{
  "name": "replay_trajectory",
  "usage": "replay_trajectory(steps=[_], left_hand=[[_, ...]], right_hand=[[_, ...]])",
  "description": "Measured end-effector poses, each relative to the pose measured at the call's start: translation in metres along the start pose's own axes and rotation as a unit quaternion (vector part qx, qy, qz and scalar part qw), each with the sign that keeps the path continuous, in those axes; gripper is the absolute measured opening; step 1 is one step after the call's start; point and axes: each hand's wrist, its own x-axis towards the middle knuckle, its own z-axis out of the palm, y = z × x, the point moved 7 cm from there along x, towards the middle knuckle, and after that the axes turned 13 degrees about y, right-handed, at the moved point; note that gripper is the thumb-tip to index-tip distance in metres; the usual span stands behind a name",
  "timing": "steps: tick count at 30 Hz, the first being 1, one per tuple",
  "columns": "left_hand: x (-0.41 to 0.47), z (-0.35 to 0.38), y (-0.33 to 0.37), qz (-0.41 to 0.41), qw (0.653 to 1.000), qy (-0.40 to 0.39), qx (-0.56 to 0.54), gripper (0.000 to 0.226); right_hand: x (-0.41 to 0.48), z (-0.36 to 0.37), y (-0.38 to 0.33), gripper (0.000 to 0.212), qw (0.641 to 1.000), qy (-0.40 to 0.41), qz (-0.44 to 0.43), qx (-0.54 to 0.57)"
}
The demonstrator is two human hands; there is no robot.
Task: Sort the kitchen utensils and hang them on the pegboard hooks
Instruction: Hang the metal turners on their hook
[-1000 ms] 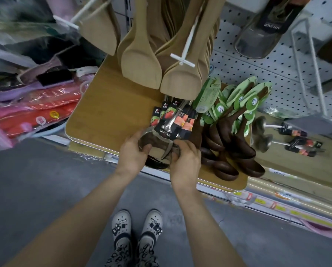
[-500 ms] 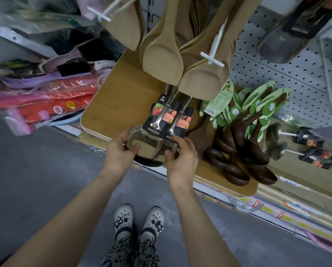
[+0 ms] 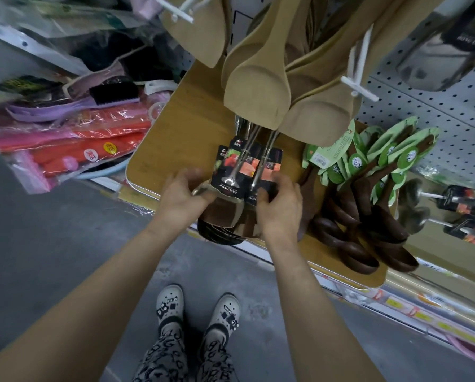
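A bundle of steel spatulas (image 3: 225, 213) with black printed label cards lies on a wooden board (image 3: 186, 117), blades toward me at the board's front edge. My left hand (image 3: 181, 194) grips the bundle's left side. My right hand (image 3: 280, 205) curls over its right side, fingers on the label cards. The handles run up under pale wooden spatulas (image 3: 258, 84) that hang from white pegboard hooks (image 3: 359, 88). Dark wooden spoons (image 3: 368, 216) with green tags lie on the board to the right.
The white pegboard (image 3: 429, 111) fills the upper right. Steel ladles (image 3: 412, 205) with black cards lie on the shelf at far right. Red and pink packaged goods (image 3: 74, 153) and brushes pile on the left shelf. Grey floor and my feet are below.
Both hands have slid up the bundle of steel spatulas toward the label cards, and the bundle has shifted slightly. The camera has tilted, so the shelf sits lower in view.
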Motion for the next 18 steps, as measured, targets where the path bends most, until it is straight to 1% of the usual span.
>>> replay_trajectory(steps=[2,5,8,10,12,14,16,18], left_hand=[[0.01,0.008,0.018,0.031,0.999,-0.032,0.02,0.049],[0.023,0.022,0.038,0.077,0.993,-0.063,0.065,0.046],[0.031,0.03,0.043,0.108,0.986,-0.062,0.111,0.051],[0.034,0.032,0.044,0.117,0.986,-0.056,0.107,0.053],[0.035,0.033,0.041,0.116,0.986,-0.064,0.102,0.055],[0.033,0.035,0.036,0.099,0.987,-0.088,0.089,0.055],[0.03,0.034,0.031,0.069,0.99,-0.11,0.058,0.051],[0.027,0.031,0.028,0.028,0.991,-0.128,0.004,0.043]], right_hand=[[0.006,0.008,-0.003,0.044,1.0,-0.002,0.025,-0.009],[0.014,0.014,-0.001,0.046,0.998,0.015,0.054,-0.013],[0.016,0.022,0.006,0.043,0.996,0.011,0.089,-0.005],[0.014,0.025,0.012,0.041,0.993,0.013,0.12,0.012],[0.009,0.026,0.019,0.036,0.987,0.021,0.156,0.031],[0.007,0.025,0.024,0.033,0.983,0.03,0.177,0.048],[0.006,0.022,0.027,0.028,0.978,0.045,0.191,0.068],[0.009,0.019,0.028,0.02,0.975,0.063,0.195,0.084]])
